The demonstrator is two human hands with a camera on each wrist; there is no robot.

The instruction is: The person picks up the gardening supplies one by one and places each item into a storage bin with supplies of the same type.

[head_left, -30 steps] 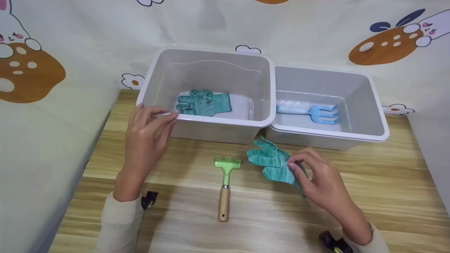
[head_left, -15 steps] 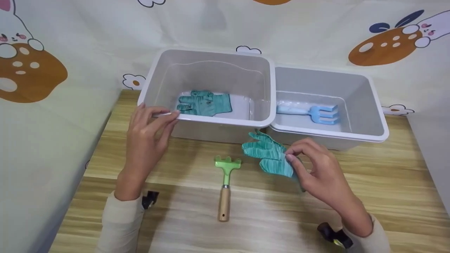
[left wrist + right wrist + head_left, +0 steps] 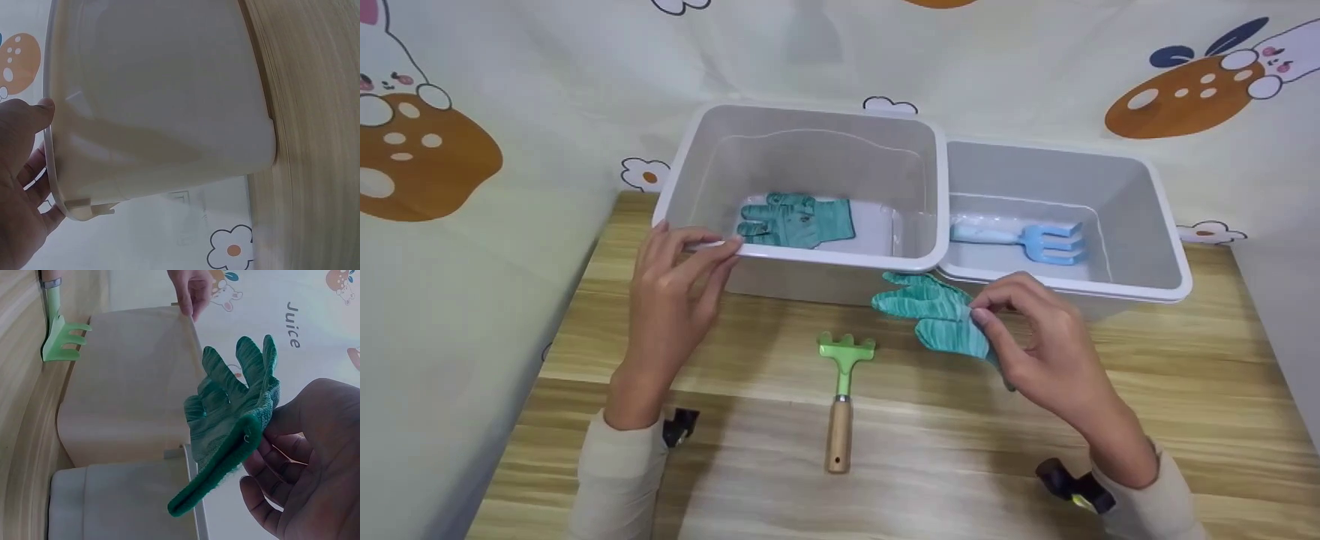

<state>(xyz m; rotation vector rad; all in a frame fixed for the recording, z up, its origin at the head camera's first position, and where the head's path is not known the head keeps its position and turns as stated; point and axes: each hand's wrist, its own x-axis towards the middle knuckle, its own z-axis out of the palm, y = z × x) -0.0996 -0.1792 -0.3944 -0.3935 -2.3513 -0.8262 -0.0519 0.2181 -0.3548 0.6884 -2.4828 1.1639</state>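
Note:
My right hand (image 3: 1046,345) pinches a green striped glove (image 3: 934,304) near its cuff. The glove hangs over the table with its fingers pointing left, just in front of the bins' near rims. In the right wrist view the cuff opening of the glove (image 3: 225,422) faces the camera. My left hand (image 3: 671,307) grips the near left rim of the taller left bin (image 3: 840,259), thumb outside and fingers over the rim in the left wrist view. Inside that bin lies a matching green glove (image 3: 814,223).
A lower grey bin (image 3: 1132,217) stands against the left one on its right and holds a blue hand fork (image 3: 1050,244). A small green rake (image 3: 840,397) with a wooden handle lies on the wooden table (image 3: 765,465). A printed curtain (image 3: 1012,75) rises behind.
My right hand has raised the glove and carried it slightly away from me, toward the bins. The left hand has stayed on the rim.

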